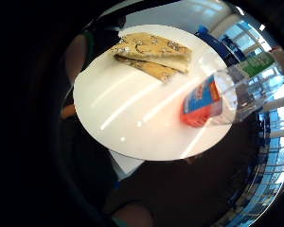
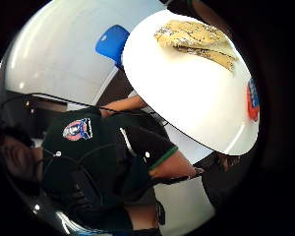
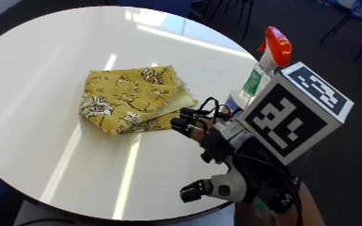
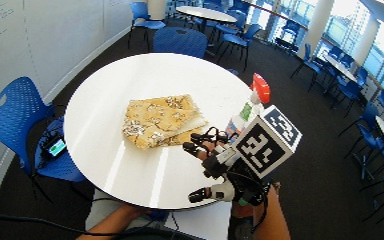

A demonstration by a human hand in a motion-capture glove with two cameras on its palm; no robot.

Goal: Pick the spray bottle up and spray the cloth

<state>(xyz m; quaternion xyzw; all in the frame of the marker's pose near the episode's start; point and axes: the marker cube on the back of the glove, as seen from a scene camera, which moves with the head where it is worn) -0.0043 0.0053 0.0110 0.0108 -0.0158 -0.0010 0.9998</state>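
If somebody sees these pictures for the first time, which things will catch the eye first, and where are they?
The folded yellow patterned cloth stands out, lying flat near the middle of the round white table. Next comes the clear spray bottle with its orange trigger head, standing upright at the table's edge. The gloved right hand hovers beside the bottle, not holding it.

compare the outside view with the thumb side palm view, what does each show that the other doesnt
Only the outside view shows the gloved right hand above the table's edge, near the spray bottle, and the bottle's orange trigger head upright. Only the thumb side palm view shows the person's dark shirt below the table, and a blue chair; of the bottle it catches just the labelled base. Both show the round white table with the folded yellow cloth lying on it.
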